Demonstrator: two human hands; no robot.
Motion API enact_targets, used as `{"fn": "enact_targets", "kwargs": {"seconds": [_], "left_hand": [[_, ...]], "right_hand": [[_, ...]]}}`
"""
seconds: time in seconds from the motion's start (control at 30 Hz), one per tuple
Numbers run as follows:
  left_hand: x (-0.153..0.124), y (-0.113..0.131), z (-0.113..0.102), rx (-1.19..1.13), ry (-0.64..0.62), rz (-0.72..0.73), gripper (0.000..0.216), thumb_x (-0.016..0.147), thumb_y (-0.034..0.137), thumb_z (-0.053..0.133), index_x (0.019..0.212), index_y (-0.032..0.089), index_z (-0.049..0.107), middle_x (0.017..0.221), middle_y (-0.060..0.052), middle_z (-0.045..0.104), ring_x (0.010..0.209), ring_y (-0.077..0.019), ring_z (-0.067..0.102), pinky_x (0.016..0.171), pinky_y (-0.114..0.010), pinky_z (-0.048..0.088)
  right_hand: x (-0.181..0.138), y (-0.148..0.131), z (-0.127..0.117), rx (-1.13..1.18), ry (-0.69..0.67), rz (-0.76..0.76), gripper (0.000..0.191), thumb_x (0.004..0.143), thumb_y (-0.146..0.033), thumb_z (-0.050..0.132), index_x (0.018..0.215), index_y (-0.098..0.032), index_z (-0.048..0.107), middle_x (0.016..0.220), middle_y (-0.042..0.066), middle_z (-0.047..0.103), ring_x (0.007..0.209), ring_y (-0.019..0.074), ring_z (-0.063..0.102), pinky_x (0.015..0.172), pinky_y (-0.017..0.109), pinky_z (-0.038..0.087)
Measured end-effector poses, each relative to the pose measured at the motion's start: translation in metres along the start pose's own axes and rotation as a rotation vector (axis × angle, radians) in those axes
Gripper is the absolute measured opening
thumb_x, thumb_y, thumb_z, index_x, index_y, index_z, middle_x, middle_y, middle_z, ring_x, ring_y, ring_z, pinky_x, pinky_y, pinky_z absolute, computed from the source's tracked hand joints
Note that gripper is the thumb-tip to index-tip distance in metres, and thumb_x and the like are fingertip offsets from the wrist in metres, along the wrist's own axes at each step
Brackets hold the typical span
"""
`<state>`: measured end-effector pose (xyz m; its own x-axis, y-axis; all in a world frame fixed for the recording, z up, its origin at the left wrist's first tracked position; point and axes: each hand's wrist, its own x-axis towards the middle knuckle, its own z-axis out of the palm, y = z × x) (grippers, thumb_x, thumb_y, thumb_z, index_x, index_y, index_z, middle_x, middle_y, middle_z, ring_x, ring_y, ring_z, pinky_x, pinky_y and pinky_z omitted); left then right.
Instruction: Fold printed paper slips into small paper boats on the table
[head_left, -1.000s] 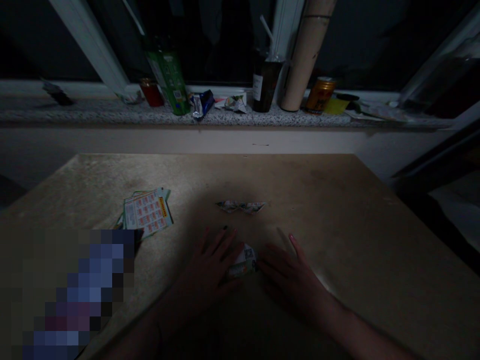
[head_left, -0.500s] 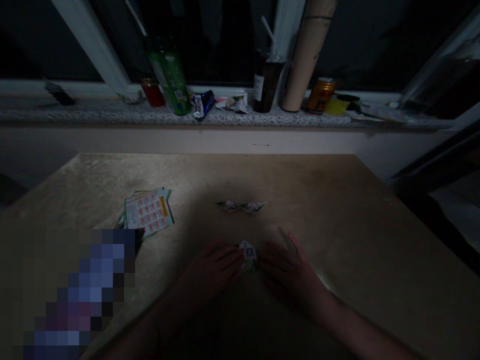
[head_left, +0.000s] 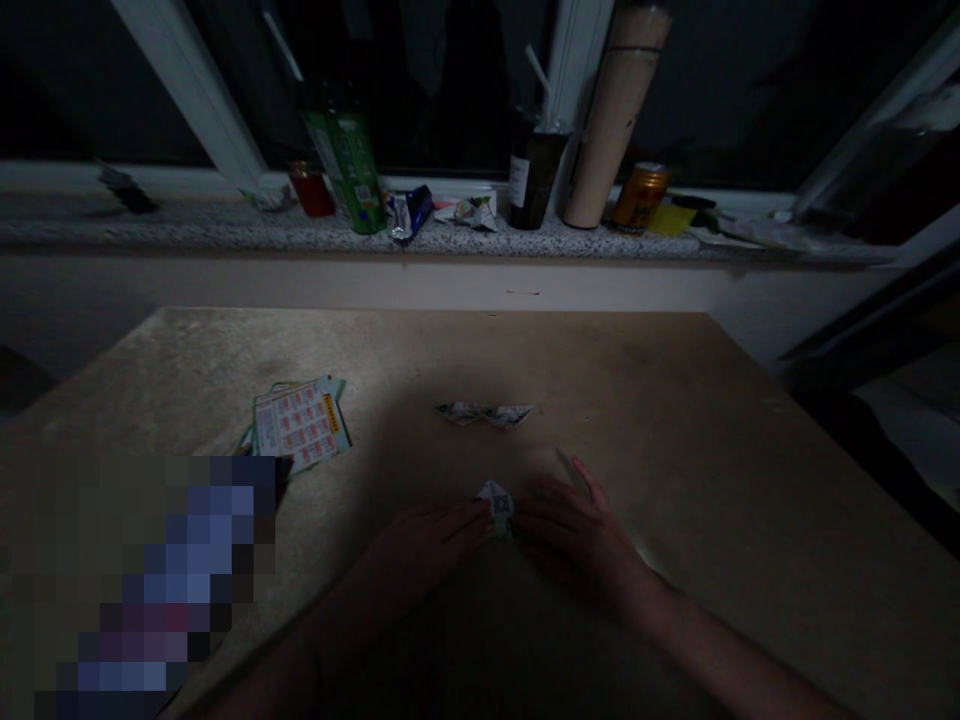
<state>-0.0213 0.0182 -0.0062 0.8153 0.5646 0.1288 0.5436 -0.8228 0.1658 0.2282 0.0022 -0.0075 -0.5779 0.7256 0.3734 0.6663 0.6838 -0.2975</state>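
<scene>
Hands are set low on the table (head_left: 675,400), fingertips brought together. Cards (head_left: 301,428) are seen stacked well to their left. The paper (head_left: 496,503) – small, folded, at the table's near middle – is pinched by the curled left hand (head_left: 424,540) and, from the other side, by the right hand (head_left: 581,535). A folded piece (head_left: 486,413) is seen just beyond, apart.

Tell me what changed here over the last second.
The left hand drew its spread fingers in; with the right hand it now pinches the folded paper, which has become smaller and stands up. The paper shape beyond and the printed cards stayed put.
</scene>
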Motion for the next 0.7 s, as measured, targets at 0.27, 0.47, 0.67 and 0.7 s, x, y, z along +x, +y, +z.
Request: {"fn": "enact_targets", "kwargs": {"seconds": [0.27, 0.47, 0.67, 0.7], "left_hand": [[0.002, 0.001, 0.002, -0.099, 0.043, -0.04, 0.044, 0.094, 0.01, 0.036, 0.135, 0.026, 0.039, 0.13, -0.003, 0.055, 0.113, -0.0164, 0.056, 0.093, -0.031, 0.048], [0.002, 0.002, 0.004, -0.07, 0.046, -0.097, 0.033, 0.096, 0.018, 0.039, 0.129, 0.02, 0.044, 0.123, -0.007, 0.06, 0.102, -0.0187, 0.063, 0.085, -0.032, 0.052], [0.007, 0.004, -0.001, -0.121, 0.015, -0.167, 0.031, 0.098, 0.027, 0.034, 0.126, 0.019, 0.045, 0.117, -0.007, 0.064, 0.094, -0.0185, 0.066, 0.079, -0.029, 0.053], [0.007, 0.004, -0.001, -0.12, 0.014, -0.173, 0.031, 0.099, 0.028, 0.034, 0.126, 0.019, 0.045, 0.117, -0.007, 0.064, 0.094, -0.0189, 0.066, 0.079, -0.029, 0.053]], "right_hand": [[0.024, 0.007, 0.002, 0.011, -0.079, -0.075, 0.015, 0.085, -0.033, 0.058, 0.094, -0.023, 0.065, 0.084, 0.001, 0.064, 0.09, 0.0191, 0.057, 0.105, 0.046, 0.025], [0.038, 0.013, 0.01, 0.14, -0.211, -0.109, 0.019, 0.086, -0.034, 0.057, 0.099, -0.021, 0.061, 0.084, 0.003, 0.063, 0.083, 0.0168, 0.056, 0.083, 0.032, 0.038], [0.042, 0.011, 0.009, 0.198, -0.273, -0.137, 0.021, 0.088, -0.03, 0.054, 0.106, -0.019, 0.055, 0.094, 0.005, 0.066, 0.088, 0.0174, 0.059, 0.086, 0.033, 0.034], [0.043, 0.011, 0.009, 0.183, -0.288, -0.147, 0.018, 0.089, -0.027, 0.052, 0.105, -0.02, 0.056, 0.094, 0.004, 0.066, 0.089, 0.0172, 0.059, 0.085, 0.033, 0.033]]}}
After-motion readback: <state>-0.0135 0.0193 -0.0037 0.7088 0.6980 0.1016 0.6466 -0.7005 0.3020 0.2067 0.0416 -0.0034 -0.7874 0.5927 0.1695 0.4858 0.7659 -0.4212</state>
